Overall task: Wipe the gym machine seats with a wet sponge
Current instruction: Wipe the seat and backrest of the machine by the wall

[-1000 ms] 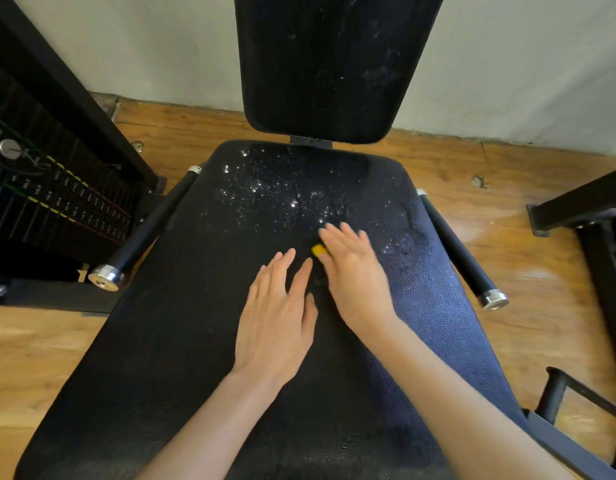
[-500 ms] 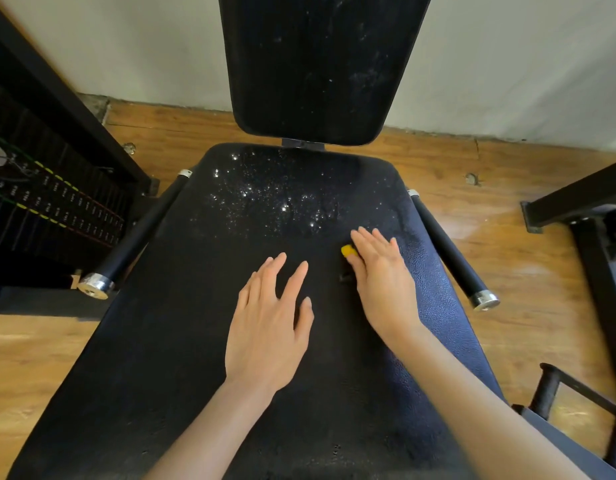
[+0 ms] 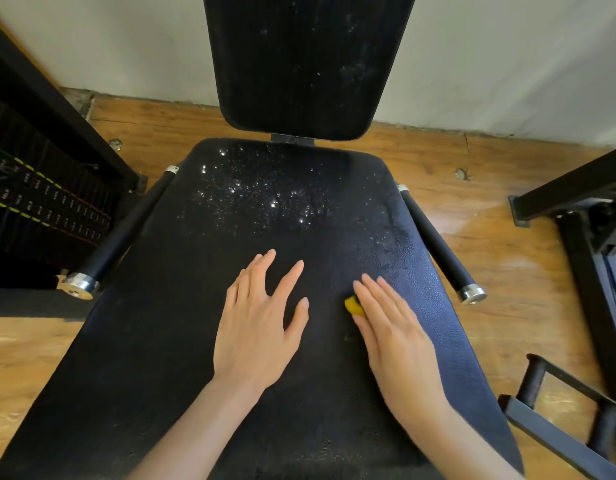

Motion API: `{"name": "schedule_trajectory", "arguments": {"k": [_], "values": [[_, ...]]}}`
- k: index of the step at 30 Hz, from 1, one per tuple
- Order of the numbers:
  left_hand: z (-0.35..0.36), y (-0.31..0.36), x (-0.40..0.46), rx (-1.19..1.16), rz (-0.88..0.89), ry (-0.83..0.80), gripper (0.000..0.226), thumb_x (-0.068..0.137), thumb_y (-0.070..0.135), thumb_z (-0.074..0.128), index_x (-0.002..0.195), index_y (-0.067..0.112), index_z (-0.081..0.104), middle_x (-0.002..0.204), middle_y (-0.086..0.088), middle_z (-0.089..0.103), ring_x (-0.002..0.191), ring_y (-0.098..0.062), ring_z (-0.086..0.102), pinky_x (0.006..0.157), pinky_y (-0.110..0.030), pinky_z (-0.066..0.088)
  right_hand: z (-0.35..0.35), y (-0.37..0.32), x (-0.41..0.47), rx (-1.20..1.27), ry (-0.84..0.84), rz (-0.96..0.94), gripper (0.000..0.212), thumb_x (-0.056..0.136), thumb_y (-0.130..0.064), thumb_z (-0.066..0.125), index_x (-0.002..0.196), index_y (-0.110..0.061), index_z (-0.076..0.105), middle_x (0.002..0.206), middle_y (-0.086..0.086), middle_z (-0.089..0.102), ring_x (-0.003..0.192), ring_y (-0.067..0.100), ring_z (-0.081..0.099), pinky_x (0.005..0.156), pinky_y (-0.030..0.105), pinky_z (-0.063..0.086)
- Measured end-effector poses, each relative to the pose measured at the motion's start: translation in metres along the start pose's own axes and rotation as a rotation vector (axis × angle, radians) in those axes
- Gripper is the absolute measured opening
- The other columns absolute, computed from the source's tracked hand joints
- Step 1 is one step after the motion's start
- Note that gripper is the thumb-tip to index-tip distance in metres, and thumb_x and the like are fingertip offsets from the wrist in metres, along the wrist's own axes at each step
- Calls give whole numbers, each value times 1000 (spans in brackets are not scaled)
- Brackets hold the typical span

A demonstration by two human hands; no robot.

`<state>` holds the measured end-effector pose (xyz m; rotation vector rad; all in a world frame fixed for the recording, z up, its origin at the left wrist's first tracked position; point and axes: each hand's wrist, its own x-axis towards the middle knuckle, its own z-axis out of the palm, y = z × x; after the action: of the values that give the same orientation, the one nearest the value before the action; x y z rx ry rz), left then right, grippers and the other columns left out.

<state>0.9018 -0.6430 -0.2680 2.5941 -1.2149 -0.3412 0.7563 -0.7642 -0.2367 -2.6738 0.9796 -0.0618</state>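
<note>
The yellow sponge (image 3: 353,305) lies almost wholly hidden under the flat right hand (image 3: 396,337), only one corner showing. The seat (image 3: 161,341) is cut off by the bottom edge. The weight stack's (image 3: 40,202) labels are too small to read.

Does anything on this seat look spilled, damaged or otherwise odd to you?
Shiny droplets speckle the far part of the seat near the backrest, which shows pale smudges; nothing looks damaged.

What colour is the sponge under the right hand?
Yellow: a small yellow sponge edge peeks beside the right hand, head view.
</note>
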Motion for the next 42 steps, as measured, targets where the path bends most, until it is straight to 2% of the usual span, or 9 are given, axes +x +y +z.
{"name": "schedule_trajectory", "arguments": {"k": [3,7,11,18,22,27,30,36,42], "values": [[-1,1,0,15,43,-8,53,101,47,30,149,29,44,154,-13,38,144,-32,37,113,-46,34,8,11,14,-34,33,-47,36,96,-29,56,127,-12,62,131,4,61,126,23,54,100,37,46],[1,11,9,8,125,-1,50,101,36,36,146,17,48,151,-15,43,142,-32,40,114,-42,26,17,12,74,39,-27,81,41,101,-25,50,140,-12,49,145,5,48,140,23,37,114,38,34],[10,52,24,-106,135,-93,53,101,26,47,152,14,38,158,-8,34,148,-24,30,118,-36,17,3,18,14,6,14,55,44,95,-23,57,137,-12,53,142,5,51,137,22,41,112,37,33],[19,64,24,-68,78,-21,56,97,27,42,149,6,41,154,-8,42,145,-22,37,118,-36,26,11,14,105,29,-73,91,41,104,-28,39,144,-15,44,151,2,41,145,20,26,118,35,21],[19,66,24,-42,80,-26,56,98,29,41,150,9,40,154,-7,42,144,-22,38,117,-37,29,0,37,80,46,-24,206,41,102,-23,47,142,-13,47,150,5,42,144,21,27,118,39,24],[20,65,25,-25,92,-6,56,97,30,42,148,8,42,152,-8,44,143,-23,39,116,-38,31,14,34,96,28,-72,-21,41,100,-22,50,140,-12,49,147,7,45,142,23,31,118,38,22],[22,65,25,-14,96,-3,55,98,31,40,149,10,41,153,-7,42,143,-23,38,116,-39,32,10,42,107,62,-72,66,44,103,-24,44,145,-15,42,153,3,37,146,19,22,120,34,15],[22,64,25,0,104,-20,53,102,34,32,152,17,38,156,-5,38,145,-22,34,116,-40,34,4,48,37,41,3,-22,41,92,-20,63,131,-9,58,138,9,55,134,25,45,112,41,33],[24,63,24,-14,109,-20,51,102,34,37,151,25,41,155,-6,37,144,-24,35,114,-43,37,1,51,58,67,32,112,45,95,-18,59,138,-10,51,145,8,48,140,25,36,116,38,25]]}}
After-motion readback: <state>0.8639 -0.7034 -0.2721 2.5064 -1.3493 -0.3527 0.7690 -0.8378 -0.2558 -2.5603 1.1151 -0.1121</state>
